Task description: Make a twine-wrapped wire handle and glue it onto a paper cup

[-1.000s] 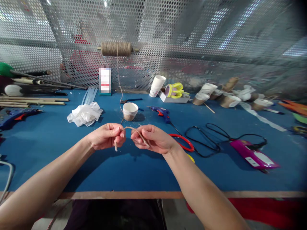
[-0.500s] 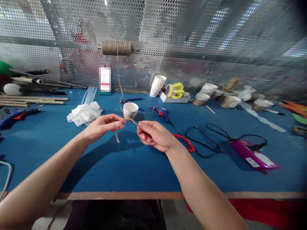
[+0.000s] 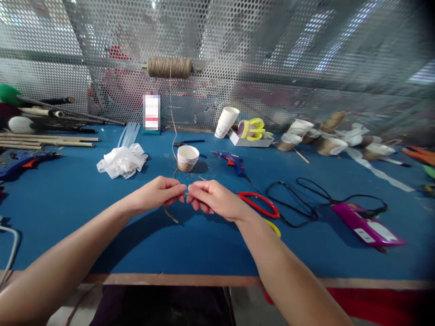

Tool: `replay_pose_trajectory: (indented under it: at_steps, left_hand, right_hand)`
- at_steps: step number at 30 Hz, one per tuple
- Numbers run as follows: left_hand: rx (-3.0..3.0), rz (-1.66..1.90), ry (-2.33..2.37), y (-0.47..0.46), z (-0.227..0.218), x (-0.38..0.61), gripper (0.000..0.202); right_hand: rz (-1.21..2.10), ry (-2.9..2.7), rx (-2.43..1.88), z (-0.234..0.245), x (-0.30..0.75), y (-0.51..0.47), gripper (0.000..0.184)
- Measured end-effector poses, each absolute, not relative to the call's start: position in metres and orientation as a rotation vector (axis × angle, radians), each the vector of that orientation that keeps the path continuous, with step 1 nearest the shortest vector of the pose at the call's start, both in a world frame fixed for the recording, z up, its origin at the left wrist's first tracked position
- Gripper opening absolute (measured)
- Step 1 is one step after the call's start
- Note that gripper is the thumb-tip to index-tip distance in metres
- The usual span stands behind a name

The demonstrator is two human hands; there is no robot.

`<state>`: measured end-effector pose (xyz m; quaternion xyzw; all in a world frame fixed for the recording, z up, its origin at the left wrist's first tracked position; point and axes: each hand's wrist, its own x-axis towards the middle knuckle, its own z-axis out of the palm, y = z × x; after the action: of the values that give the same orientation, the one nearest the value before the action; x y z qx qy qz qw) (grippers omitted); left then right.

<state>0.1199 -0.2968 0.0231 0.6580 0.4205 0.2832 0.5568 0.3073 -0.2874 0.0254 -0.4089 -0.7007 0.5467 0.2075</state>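
Over the middle of the blue table, my left hand pinches a piece of brown twine, whose loose end hangs below the fingers. Close by on the right, my right hand is closed on the twine too, and only a short bit shows between the fingertips. Just beyond both hands stands a paper cup, upright, white inside, with twine round its lower part. From a twine spool on the mesh wall, a strand runs down past the cup's left side towards my left hand.
Right of the cup lies a blue glue gun, its black cord leading to a purple power strip. A red ring-shaped handle is near my right wrist. White crumpled fabric lies left; stacked paper cups stand at the back.
Both hands have come nearer to me and closer together, drawing the twine away from the cup. The cup's lower part now shows. A yellow handle has come into sight beside my right forearm.
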Motion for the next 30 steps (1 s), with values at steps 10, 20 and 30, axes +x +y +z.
replay_pose_trajectory:
  at_steps: [10,20,30]
  left_hand:
    - [1.473,0.766,1.154,-0.302,0.022,0.13,0.038]
    - [1.199,0.745,0.835,-0.305,0.025,0.127,0.033]
    - [1.006,0.784,0.574,-0.307,0.024,0.128,0.032]
  right_hand:
    - [1.599,-1.723,-1.09,0.024,0.307,-0.288,0.05]
    - [1.805,-1.428,-0.933,0.024,0.301,-0.291,0.029]
    - [1.852,-1.29,-0.728,0.026,0.296,-0.298,0.031]
